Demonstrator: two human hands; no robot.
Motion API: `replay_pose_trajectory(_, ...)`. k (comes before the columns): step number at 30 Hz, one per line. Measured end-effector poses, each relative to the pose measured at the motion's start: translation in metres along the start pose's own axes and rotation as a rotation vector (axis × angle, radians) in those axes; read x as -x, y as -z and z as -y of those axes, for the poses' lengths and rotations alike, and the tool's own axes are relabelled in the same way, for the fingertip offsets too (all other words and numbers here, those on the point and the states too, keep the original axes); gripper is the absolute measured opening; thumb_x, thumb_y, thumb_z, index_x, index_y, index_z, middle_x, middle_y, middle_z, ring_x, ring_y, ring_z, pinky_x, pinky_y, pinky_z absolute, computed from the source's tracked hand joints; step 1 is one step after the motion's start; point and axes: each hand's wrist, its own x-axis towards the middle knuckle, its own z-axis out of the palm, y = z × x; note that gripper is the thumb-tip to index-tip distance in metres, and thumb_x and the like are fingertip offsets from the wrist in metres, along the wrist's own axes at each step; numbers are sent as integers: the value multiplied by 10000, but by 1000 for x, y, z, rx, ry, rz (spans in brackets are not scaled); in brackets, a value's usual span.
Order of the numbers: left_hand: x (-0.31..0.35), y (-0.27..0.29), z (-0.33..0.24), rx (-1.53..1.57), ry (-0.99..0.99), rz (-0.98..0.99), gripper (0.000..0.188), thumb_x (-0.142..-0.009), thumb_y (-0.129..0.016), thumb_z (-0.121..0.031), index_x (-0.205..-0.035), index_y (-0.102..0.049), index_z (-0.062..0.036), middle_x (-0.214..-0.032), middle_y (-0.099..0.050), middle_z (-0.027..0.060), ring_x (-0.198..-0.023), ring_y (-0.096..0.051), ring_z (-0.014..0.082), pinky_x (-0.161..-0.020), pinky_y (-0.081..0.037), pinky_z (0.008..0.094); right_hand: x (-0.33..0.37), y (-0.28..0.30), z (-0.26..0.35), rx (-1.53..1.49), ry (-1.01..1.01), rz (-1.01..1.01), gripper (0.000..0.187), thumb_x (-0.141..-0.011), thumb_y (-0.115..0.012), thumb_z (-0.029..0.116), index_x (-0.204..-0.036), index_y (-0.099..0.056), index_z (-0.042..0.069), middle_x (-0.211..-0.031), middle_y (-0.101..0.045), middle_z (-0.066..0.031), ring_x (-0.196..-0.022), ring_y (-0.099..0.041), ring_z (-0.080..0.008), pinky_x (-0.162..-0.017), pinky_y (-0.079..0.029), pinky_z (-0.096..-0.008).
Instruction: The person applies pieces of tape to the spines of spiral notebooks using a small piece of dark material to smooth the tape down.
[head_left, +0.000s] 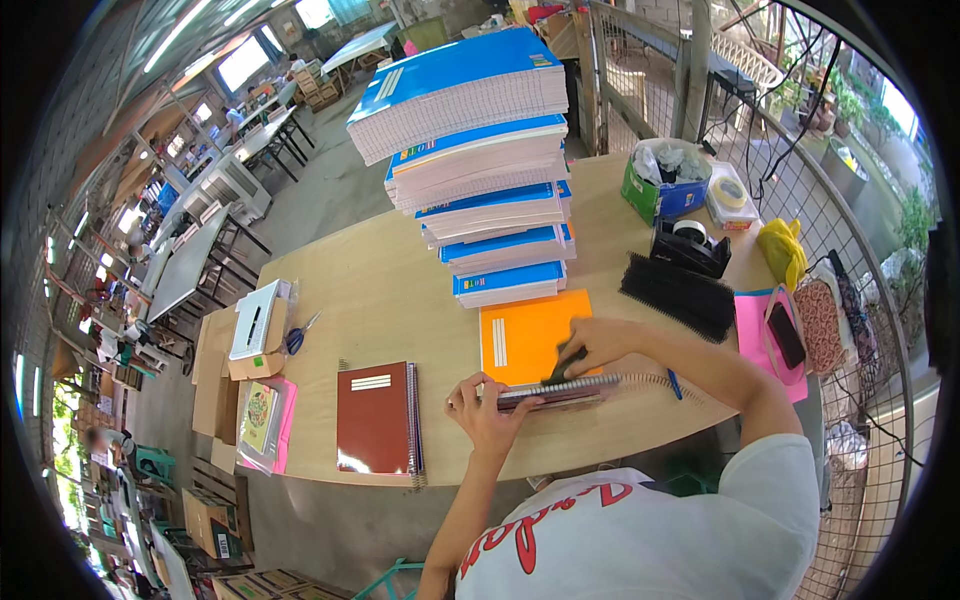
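At the table's near edge, my left hand (487, 415) grips the left end of a spiral-bound notebook (545, 402) standing on its edge, spine up. My right hand (590, 345) is closed round a small dark tool (566, 366), which meets the notebook's spine; its exact kind is hard to make out. A length of spiral coil (655, 381) sticks out past the notebook's right end, near a blue pen (675, 387). Just behind lies an orange notebook (530, 330), flat. To the left rests a maroon spiral notebook (372, 415).
Tall stacks of blue-covered books (470, 85) rise behind the orange notebook. Black spiral coils (680, 295), a tape dispenser (690, 248), a green box (665, 180) and a phone (786, 335) lie right. Scissors (300, 335) and an open carton (262, 330) sit left.
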Motion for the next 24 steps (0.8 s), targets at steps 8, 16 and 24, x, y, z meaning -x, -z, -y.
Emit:
replay_pose_trajectory(8, -2, 0, 8, 22, -25, -15, 660, -612, -832, -631, -992, -608, -140, -1054, -593, 43, -1020, -520, 277, -890, -319, 452, -22, 2, -4, -274, -144, -193, 511, -929, -615, 479, -1122, -735, 21, -950, -729, -156, -868, -670, -289, -841, -521, -361)
replay_pose_trajectory(16, -2, 3, 6, 44, 12, 23, 852, -618, -838, -634, -1199, -538, -88, -1100, -602, 67, -1039, -537, 269, -890, -329, 440, -42, -5, 10, -936, -56, -20, 444, -912, -622, 491, -1064, -771, 101, -900, -709, -149, -811, -640, -316, -744, -505, -410)
replay_pose_trajectory(24, -11, 10, 0, 354, 114, -128, 743, -668, -903, -421, -1209, -541, -63, -1145, -580, 83, -1141, -494, 258, -1012, -336, 480, -61, 5, 31, 397, -58, 7, 511, -930, -635, 491, -1053, -735, 6, -891, -703, -130, -884, -642, -250, -752, -508, -382)
